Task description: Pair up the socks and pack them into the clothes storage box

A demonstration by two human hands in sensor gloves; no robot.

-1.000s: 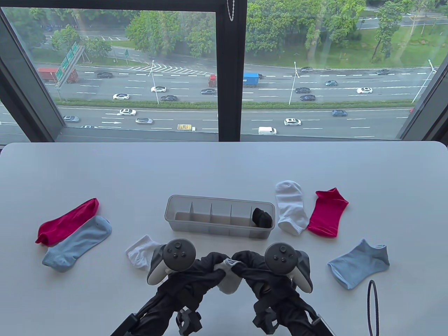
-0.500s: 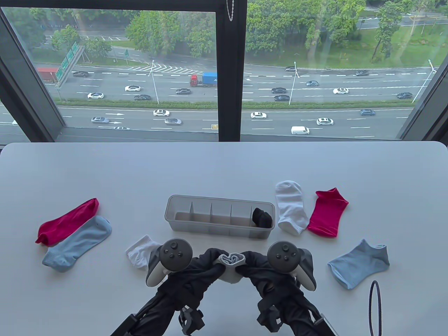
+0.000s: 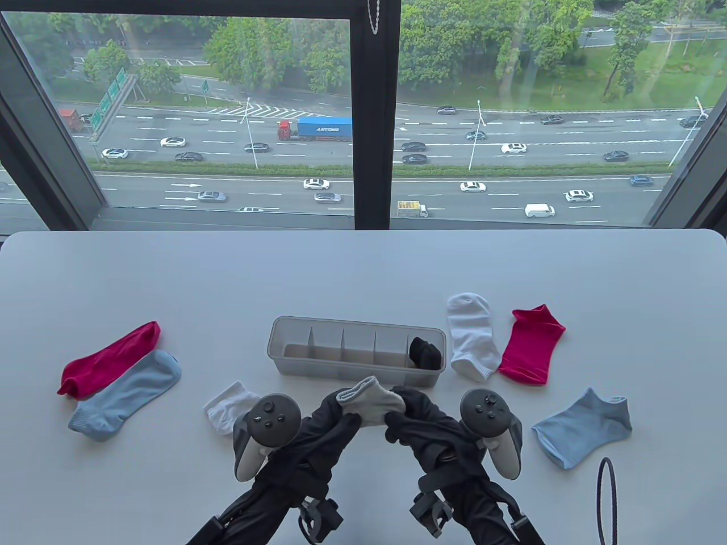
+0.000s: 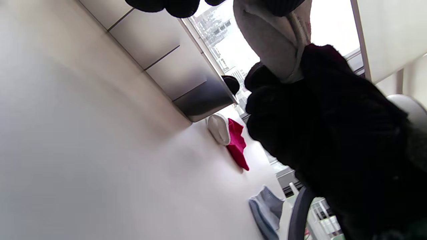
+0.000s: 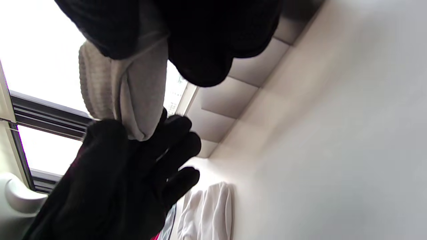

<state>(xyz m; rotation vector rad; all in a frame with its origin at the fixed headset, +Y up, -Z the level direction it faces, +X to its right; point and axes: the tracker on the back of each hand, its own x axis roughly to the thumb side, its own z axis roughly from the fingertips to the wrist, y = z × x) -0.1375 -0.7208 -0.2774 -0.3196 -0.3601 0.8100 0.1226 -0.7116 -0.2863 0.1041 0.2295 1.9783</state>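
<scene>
Now grey bundle point(image 3: 370, 404), pinched by left hand point(image 3: 335, 417) and right hand point(image 3: 409, 417), has lifted from lower centre toward box point(image 3: 295, 363); drop-in likely next.

Both hands hold a grey sock bundle point(image 3: 370, 404) just in front of the storage box point(image 3: 295, 363): left hand point(image 3: 332, 417), right hand point(image 3: 412, 417). Loose socks lie on the surface point(image 3: 363, 272).

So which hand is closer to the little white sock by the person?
Left. The left hand is just beside the small white sock, whose edge hides behind that hand's tracker. The right hand is farther off, across the grey sock bundle that both hands hold.
</scene>
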